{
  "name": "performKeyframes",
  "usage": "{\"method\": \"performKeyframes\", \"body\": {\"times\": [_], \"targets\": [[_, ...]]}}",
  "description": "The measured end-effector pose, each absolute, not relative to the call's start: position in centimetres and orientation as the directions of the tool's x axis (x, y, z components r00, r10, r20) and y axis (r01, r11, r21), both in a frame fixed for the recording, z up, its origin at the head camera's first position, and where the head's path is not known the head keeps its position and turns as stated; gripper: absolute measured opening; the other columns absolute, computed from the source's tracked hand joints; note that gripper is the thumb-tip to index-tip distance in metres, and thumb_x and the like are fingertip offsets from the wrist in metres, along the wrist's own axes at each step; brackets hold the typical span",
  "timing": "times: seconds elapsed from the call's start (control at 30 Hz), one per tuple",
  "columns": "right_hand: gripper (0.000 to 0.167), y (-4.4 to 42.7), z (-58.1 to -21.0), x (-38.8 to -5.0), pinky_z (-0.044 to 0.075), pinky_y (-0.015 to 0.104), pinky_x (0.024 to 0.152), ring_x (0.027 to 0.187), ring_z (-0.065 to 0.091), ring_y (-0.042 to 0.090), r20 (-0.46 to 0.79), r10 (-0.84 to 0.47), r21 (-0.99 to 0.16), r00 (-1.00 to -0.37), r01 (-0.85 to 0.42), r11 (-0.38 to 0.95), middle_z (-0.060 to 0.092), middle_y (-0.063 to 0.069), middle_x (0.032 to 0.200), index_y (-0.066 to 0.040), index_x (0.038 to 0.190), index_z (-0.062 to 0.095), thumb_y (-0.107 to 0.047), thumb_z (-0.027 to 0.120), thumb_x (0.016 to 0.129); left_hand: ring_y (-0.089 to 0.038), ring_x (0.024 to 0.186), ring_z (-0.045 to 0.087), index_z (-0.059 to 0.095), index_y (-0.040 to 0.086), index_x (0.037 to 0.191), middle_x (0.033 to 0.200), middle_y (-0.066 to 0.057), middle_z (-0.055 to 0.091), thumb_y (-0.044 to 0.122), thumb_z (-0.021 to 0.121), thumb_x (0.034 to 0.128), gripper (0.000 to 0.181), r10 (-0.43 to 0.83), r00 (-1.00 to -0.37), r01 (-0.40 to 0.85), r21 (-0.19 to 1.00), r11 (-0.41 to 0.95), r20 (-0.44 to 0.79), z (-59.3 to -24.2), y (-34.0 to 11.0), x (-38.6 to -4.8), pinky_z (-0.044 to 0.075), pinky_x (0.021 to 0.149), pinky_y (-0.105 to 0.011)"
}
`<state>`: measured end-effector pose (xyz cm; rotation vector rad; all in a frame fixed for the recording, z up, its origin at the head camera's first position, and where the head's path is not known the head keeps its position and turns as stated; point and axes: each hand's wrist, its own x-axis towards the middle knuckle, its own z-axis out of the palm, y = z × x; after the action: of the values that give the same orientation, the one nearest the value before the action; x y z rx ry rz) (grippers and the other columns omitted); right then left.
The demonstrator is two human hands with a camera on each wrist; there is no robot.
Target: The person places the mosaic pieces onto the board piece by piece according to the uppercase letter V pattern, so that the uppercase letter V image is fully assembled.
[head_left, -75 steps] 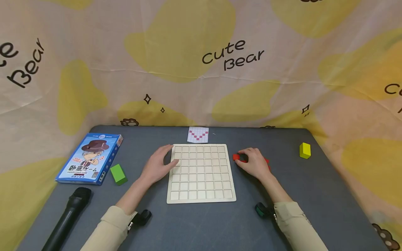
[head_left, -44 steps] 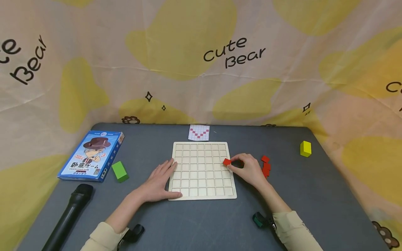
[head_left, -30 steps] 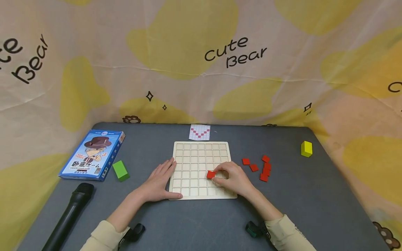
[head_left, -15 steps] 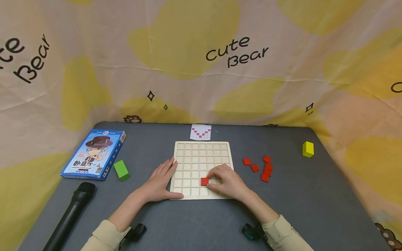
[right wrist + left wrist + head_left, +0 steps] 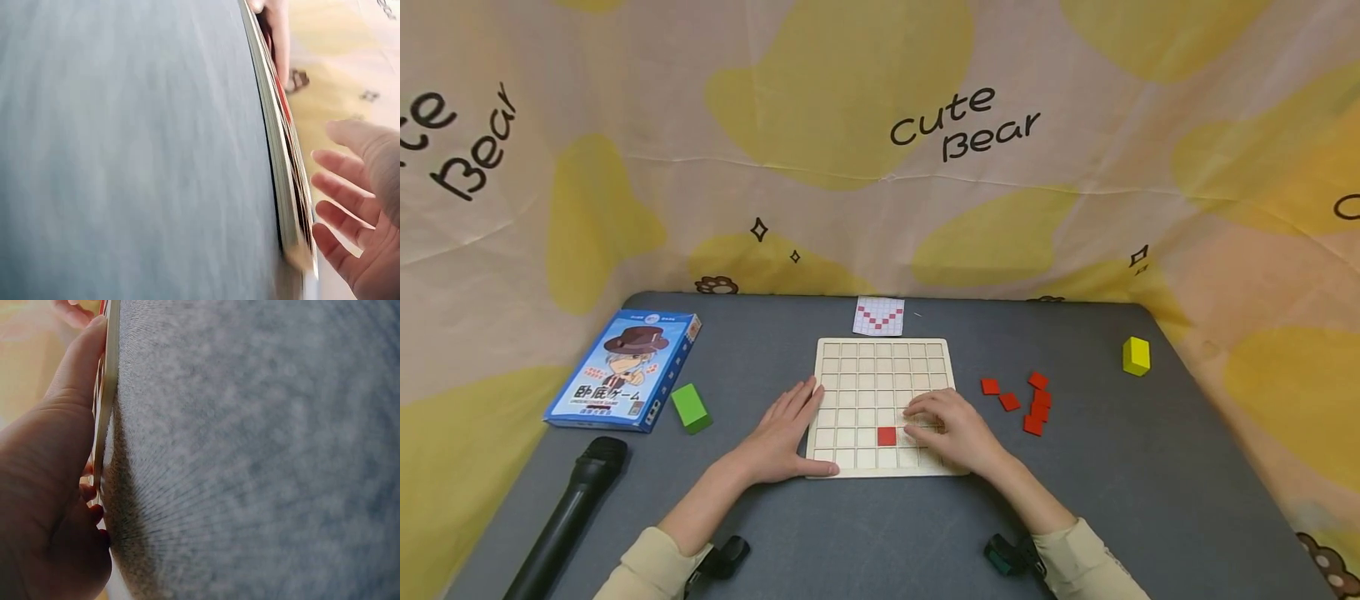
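A pale wooden grid board (image 5: 857, 364) lies flat on the grey table in the head view. One red square tile (image 5: 887, 437) sits in a cell of its second row from the bottom, near the middle. My left hand (image 5: 775, 437) rests along the board's left side, thumb straight at the lower left corner; the left wrist view shows that thumb (image 5: 78, 362) on the board's edge. Just right of the placed tile, my right hand (image 5: 951, 429) hovers over the board with nothing between its fingers. In the right wrist view its fingers (image 5: 340, 187) are spread and loosely bent.
Several red tiles (image 5: 1033, 425) lie right of the board. A card with a pink V pattern (image 5: 878, 317) lies behind it. At left are a blue game box (image 5: 625, 367), a green block (image 5: 691, 408) and a black microphone (image 5: 576, 500); a yellow block (image 5: 1136, 357) stands far right.
My right hand carried a red tile from the right onto the board, set it in a cell, let go and drew slightly right. The left hand slid down the board's left side, then stayed still.
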<state>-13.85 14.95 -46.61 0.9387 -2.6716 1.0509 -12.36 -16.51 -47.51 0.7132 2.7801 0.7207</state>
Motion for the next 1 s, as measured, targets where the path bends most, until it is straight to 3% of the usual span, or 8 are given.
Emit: {"method": "performKeyframes", "body": {"times": [0.13,0.5,1.0], "targets": [[0.014,16.9,-46.6,-14.5,0.047,0.032,0.074,0.093,0.056,0.014,0.314,-0.445,-0.608,-0.839,-0.537,0.584,0.069,-0.006,0.105,-0.017,0.1,0.076,-0.02,0.076,0.086,-0.038,0.147,0.009,0.018,0.002,0.155,0.162,-0.018,0.009,0.07,0.071,0.0728,0.119,0.494,-0.868,0.407,0.497,0.766,-0.051,-47.6,-16.5,-12.4,0.014,0.112,-0.061],[0.016,22.5,-46.8,-16.3,0.045,0.048,0.087,0.102,0.057,0.031,0.327,-0.239,-0.54,-0.914,-0.388,0.747,0.069,0.009,0.106,-0.009,0.099,0.075,-0.009,0.078,0.082,-0.038,0.146,0.01,0.018,0.002,0.155,0.161,-0.018,0.009,0.067,0.072,0.0732,0.118,0.495,-0.868,0.408,0.502,0.763,-0.047,-47.4,-16.5,-12.3,0.016,0.112,-0.061],[0.026,24.4,-46.9,-17.1,0.043,0.054,0.091,0.107,0.052,0.039,0.26,-0.174,-0.48,-0.95,-0.284,0.83,0.066,0.019,0.113,0.0,0.104,0.073,-0.009,0.077,0.081,-0.039,0.146,0.01,0.02,0.004,0.155,0.162,-0.018,0.009,0.067,0.072,0.0736,0.116,0.497,-0.867,0.409,0.504,0.761,-0.046,-47.4,-16.5,-12.3,0.016,0.112,-0.062]]}}
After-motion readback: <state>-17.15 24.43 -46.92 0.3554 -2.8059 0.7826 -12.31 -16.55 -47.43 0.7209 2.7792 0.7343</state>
